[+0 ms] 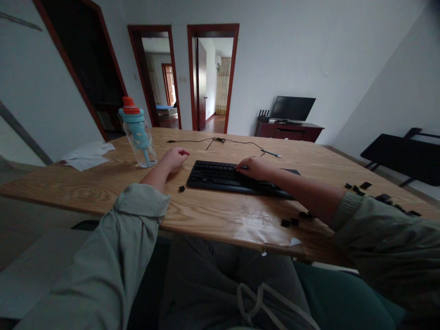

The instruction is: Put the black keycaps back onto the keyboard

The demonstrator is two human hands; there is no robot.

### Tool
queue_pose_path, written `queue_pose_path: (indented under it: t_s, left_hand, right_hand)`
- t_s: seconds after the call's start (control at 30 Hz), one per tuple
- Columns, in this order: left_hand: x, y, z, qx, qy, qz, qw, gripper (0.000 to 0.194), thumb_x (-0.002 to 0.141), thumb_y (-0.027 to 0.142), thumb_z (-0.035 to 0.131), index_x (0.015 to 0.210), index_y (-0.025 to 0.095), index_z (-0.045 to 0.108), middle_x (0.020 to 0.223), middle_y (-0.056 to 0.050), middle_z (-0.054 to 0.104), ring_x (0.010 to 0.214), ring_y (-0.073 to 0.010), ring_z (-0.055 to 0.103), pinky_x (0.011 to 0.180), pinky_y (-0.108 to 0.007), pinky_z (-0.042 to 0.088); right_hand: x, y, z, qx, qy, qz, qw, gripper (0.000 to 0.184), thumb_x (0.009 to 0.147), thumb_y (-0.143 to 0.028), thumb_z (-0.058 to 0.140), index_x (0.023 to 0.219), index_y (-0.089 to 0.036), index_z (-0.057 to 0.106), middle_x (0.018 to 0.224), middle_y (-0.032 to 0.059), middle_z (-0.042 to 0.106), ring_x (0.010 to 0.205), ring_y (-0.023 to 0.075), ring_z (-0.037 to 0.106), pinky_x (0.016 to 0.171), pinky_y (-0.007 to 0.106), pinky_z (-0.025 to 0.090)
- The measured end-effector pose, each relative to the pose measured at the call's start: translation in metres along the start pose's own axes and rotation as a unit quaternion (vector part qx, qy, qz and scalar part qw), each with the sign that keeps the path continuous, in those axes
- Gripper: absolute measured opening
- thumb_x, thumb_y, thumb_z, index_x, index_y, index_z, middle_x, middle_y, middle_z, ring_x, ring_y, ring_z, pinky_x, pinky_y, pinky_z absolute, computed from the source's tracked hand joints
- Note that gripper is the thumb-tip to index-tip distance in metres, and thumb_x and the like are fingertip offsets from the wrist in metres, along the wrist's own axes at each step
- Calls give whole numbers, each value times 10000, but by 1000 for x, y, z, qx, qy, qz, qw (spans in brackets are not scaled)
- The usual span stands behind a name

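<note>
A black keyboard lies on the wooden table in front of me, its right part covered by my right forearm. My right hand is over the middle of the keyboard, thumb and fingers pinched on a small black keycap at the key rows. Left of the keyboard, my left hand rests on the table, fingers loosely bent and nothing visible in them. One loose black keycap lies near the keyboard's left front corner. Several more loose keycaps are scattered by my right forearm.
A clear bottle with an orange lid stands left of my left hand, beside white tissue. A black cable lies behind the keyboard. More black keycaps are at the table's right side. The table's front edge is near my lap.
</note>
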State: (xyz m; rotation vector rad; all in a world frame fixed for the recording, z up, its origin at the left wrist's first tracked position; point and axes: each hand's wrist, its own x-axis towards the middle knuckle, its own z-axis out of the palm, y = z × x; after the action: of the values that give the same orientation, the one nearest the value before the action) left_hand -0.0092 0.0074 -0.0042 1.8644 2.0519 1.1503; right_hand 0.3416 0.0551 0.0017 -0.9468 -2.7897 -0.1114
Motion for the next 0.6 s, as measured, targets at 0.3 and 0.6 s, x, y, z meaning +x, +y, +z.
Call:
queue_pose_path:
  t_s: [0.3,0.6]
  left_hand:
    - [-1,1,0,-18,-1,11,1000,248,763,232,584,906,166,775,958,-92,780,901,-240,698,886,-358,530]
    - [-3,5,-2,-5,-7,-6,1000,268,782,243,588,958,162,774,952,-75,781,873,-218,688,857,-330,535]
  right_hand:
    - [-2,-1,4,60,26,77,995,291,950,-359,586,1096,-229,802,1013,80,800,910,243,729,812,320,531]
    - [-5,-4,4,47,39,57,996,303,959,-361,569,1118,-228,791,1045,81,796,959,254,728,859,341,531]
